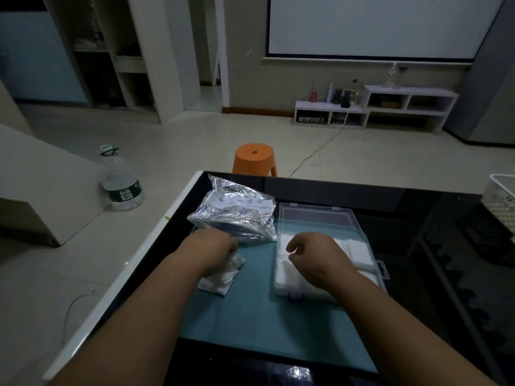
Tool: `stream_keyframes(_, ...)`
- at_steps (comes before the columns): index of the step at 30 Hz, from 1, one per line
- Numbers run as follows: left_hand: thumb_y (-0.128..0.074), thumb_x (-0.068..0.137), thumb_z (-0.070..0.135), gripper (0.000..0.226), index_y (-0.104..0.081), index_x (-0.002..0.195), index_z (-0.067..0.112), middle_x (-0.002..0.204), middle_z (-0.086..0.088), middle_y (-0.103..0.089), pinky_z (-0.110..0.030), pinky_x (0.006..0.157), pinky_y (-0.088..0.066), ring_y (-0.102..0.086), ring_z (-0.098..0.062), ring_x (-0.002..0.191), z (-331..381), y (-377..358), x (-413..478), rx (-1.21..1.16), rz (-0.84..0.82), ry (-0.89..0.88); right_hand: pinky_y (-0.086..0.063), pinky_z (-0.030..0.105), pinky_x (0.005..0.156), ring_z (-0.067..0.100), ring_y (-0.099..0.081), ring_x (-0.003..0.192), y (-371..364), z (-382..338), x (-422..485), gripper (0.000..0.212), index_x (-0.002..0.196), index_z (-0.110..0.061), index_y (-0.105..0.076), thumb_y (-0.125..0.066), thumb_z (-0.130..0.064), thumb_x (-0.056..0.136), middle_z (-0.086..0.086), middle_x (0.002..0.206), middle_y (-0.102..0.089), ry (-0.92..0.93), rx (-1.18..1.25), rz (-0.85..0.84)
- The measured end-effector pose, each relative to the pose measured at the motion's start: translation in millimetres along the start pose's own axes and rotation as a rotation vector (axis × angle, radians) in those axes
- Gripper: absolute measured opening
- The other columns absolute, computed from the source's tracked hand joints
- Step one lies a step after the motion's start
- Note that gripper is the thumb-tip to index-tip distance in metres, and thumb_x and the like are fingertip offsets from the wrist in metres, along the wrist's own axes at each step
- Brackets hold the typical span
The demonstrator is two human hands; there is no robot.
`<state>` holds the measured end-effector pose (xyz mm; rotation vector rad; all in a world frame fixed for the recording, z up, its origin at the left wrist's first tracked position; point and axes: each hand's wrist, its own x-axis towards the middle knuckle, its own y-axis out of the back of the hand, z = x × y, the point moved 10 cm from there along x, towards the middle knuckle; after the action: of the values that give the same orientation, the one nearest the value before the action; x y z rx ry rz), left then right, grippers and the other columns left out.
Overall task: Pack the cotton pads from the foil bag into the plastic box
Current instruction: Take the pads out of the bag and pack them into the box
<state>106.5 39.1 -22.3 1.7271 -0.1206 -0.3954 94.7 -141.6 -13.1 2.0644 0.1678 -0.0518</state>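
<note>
1. Head view: a person's left hand (213, 246) grips a wad of cotton pads (223, 278) on a teal mat (250, 324), toward the left edge of the black table (418, 274). The fingers are curled down round the far end of the wad. Its near end lies flat on the mat.
2. The foil bag (237, 215) lies crumpled just beyond the left hand, near the table's far-left corner. Its open mouth faces the person and its right side sits just beside the plastic box.
3. The plastic box (296, 298) sits open at the right of the mat, about midway between the table's left and right edges. Its clear lid (315, 222) is swung back toward the far edge. White packed pads (358, 250) fill the tray in rows.
4. The right hand (315, 254) is over the near-left part of the box, wrist above the tray. Its fingers are curled loosely downward, with the thumb a little apart from the forefinger. Nothing shows between them, and the fingertips are hidden behind the hand. It cannot be told whether they touch or hold a pad.
5. A white mesh basket (501, 196) stands at the table's right edge. An orange stool (253, 157) stands on the tiled floor just past the far edge. A large water bottle (119, 182) stands on the floor off the table's left side. A white screen (376, 23) hangs on the far wall above a low white shelf unit (390, 104).
</note>
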Motion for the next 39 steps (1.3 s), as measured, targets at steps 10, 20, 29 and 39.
stream_keyframes(10, -0.051, 0.084, 0.025, 0.013, -0.061, 0.093, 0.026, 0.098, 0.001, -0.068, -0.031, 0.070, -0.040, -0.061, -0.023, 0.093, -9, 29, -1, -0.131, 0.216, 0.080, -0.046, 0.027, 0.082, 0.018, -0.060, 0.100, 12, -1, -3, 0.020, 0.107, -0.026, -0.068, -0.056, -0.021, 0.092, -0.003, 0.109, -0.068, 0.010, 0.044, 0.056)
stream_keyframes(20, -0.061, 0.081, -0.004, 0.023, -0.064, 0.095, 0.014, 0.094, -0.011, -0.068, -0.041, 0.076, -0.056, -0.065, -0.025, 0.083, -13, 30, 5, -1.430, 0.297, 0.308, -0.052, 0.034, 0.085, 0.016, -0.062, 0.095, 30, 8, -4, 0.028, 0.115, -0.020, -0.063, -0.063, -0.033, 0.090, 0.001, 0.108, -0.067, -0.032, 0.385, 0.154)
stream_keyframes(29, -0.059, 0.085, -0.008, 0.019, -0.060, 0.099, 0.005, 0.089, -0.018, -0.069, -0.028, 0.057, -0.056, -0.068, -0.024, 0.071, 43, 21, 10, -1.824, 0.091, 0.239, -0.060, 0.038, 0.081, 0.025, -0.067, 0.092, 17, 9, -9, 0.043, 0.114, -0.022, -0.046, -0.074, -0.014, 0.083, 0.009, 0.103, -0.059, -0.192, 0.956, 0.012)
stream_keyframes(39, -0.065, 0.070, 0.052, 0.065, -0.063, 0.117, 0.008, 0.108, -0.015, -0.071, -0.050, 0.105, -0.042, -0.064, -0.032, 0.108, 82, 2, 20, -2.281, -0.006, 0.207, -0.059, 0.035, 0.068, 0.034, -0.069, 0.092, 10, 1, -16, 0.052, 0.119, -0.014, -0.038, -0.069, 0.006, 0.083, 0.026, 0.114, -0.059, -0.269, 1.252, -0.118)
